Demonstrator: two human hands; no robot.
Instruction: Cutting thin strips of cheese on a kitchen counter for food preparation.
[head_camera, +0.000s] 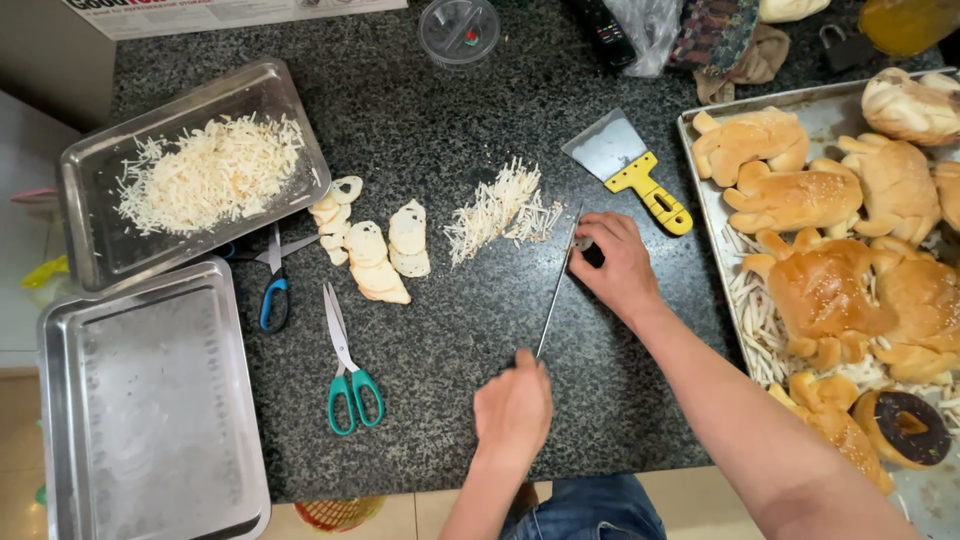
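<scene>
Clearly it's the slicing step: the left hand (513, 410) is closed round the handle of a long knife (556, 293), while the right hand (618, 262) pinches a small piece against the blade tip, just right of the shredded pile (500, 210). Next (I'd judge) comes a steady downward press, fingertips kept clear.

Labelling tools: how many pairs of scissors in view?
2. Blue-handled scissors beside the tray of shreds, blades partly under it; green-handled scissors lie mid-counter. None others visible.
</scene>
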